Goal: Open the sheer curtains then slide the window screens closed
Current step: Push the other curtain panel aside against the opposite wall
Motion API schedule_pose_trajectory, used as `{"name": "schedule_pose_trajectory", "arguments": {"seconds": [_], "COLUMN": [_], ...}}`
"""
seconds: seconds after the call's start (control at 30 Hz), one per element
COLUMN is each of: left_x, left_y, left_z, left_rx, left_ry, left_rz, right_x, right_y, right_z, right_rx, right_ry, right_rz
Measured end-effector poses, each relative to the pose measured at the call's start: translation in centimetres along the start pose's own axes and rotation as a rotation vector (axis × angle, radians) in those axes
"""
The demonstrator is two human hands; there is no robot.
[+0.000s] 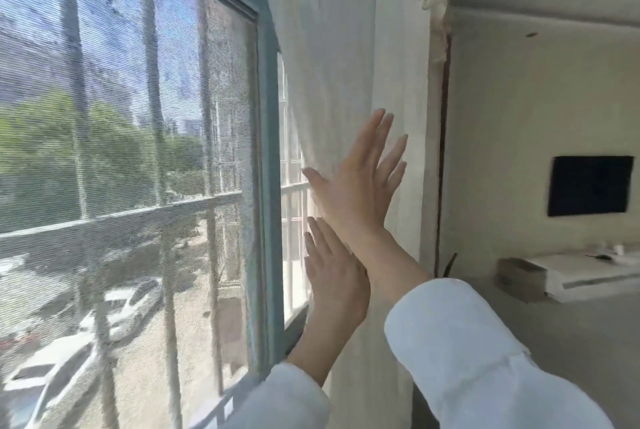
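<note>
head view: both hands flat, fingers spread, against the curtain (346, 65); right hand (360, 193) above left hand (332, 276), screen (121, 151) edge just left of them.

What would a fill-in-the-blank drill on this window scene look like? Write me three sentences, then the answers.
1. Both hands, the right hand above the left hand, are flat and ____.
2. They press against the white sheer ____.
3. The window screen lies to the ____ of the hands.

Answers: open; curtain; left
</note>
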State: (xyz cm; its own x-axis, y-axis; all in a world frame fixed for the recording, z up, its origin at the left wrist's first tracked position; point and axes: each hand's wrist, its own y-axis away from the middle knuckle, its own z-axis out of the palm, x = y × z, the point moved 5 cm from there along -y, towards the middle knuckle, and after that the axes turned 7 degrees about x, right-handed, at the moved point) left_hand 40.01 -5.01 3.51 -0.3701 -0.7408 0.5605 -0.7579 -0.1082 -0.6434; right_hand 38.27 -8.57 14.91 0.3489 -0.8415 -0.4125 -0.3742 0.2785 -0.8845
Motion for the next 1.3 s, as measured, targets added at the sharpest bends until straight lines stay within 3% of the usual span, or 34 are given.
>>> {"name": "schedule_pose_trajectory", "arguments": {"seconds": [0.13, 0.57, 1.13, 1.3], "left_x": [-1.4, 1.8, 3.0, 1.7], "left_y": [-2.8, -11.3, -27.7, -31.7], "left_z": [3.7, 17.0, 36.9, 42.3], "left_rx": [-0.087, -0.054, 0.001, -0.002], "left_ry": [-0.191, 0.084, -0.007, 0.001], "left_rz": [0.024, 0.115, 0.015, 0.015], "right_x": [3.6, 15.9, 33.8, 39.7], "right_y": [-2.3, -9.7, -21.9, -24.5], "right_z": [2.8, 7.9, 22.0, 26.5], "right_rx": [-0.001, -0.005, -0.067, -0.098], "right_ry": [0.173, 0.341, 0.305, 0.271], "right_rz": [0.006, 0.063, -0.06, -0.02]}}
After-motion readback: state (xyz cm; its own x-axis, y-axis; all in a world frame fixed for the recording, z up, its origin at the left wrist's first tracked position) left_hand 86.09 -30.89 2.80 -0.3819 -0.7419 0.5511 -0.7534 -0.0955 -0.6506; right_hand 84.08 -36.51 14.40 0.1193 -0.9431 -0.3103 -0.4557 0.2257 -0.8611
